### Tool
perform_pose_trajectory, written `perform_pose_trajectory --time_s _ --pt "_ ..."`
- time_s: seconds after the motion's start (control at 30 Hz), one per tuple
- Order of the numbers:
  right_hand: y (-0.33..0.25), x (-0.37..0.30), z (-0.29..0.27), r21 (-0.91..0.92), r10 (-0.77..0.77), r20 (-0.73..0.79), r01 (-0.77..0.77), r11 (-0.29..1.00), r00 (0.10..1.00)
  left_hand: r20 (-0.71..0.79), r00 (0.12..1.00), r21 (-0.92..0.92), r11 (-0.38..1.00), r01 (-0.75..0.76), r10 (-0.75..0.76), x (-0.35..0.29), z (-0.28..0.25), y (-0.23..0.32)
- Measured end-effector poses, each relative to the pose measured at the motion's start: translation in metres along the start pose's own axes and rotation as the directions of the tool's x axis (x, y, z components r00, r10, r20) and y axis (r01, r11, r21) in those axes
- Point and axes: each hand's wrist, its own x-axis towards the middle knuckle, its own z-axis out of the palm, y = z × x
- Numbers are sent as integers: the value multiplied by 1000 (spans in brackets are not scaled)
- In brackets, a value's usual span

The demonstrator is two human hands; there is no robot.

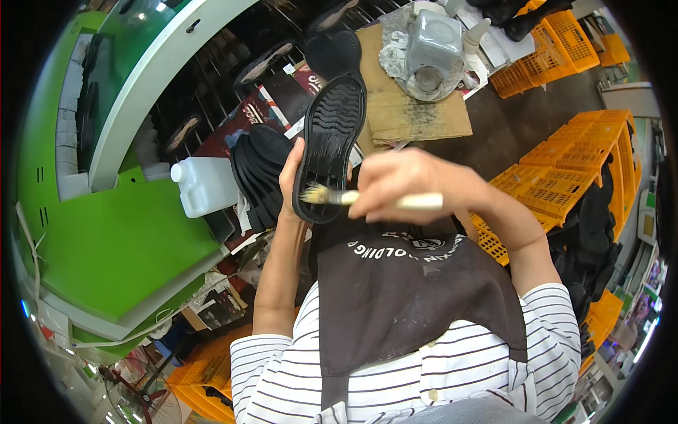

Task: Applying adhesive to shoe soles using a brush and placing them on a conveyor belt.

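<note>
A black shoe sole (332,116) with a raised rim and ridged inner face is tilted up in front of my chest. My left hand (289,180) grips it along its left edge near the lower end, with some fingers hidden behind it. Closed around the pale handle of a brush (424,202), my right hand (399,180) is slightly blurred. The brush's light bristles touch the sole's lower end, where the surface looks smooth and dark. To the left a stack of black soles (256,177) leans in a fan, and another dark sole (333,55) lies beyond the held one.
A clear plastic container (434,42) stands on stained cardboard (424,121) at the back. A white jug (205,185) lies beside the stack. The green machine (113,247) fills the left side. Orange crates (558,53) stand at right, some near black items.
</note>
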Motion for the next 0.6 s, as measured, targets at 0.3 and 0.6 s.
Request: perform_pose_trajectory --time_s 0.3,0.6 --pt "62 -10 -25 -491 44 -394 -251 834 918 200 979 28 999 23 -29 2 -15 -8" --pt "29 14 -16 -163 169 -373 -244 956 912 24 998 52 997 -59 58 3 -10 -1"
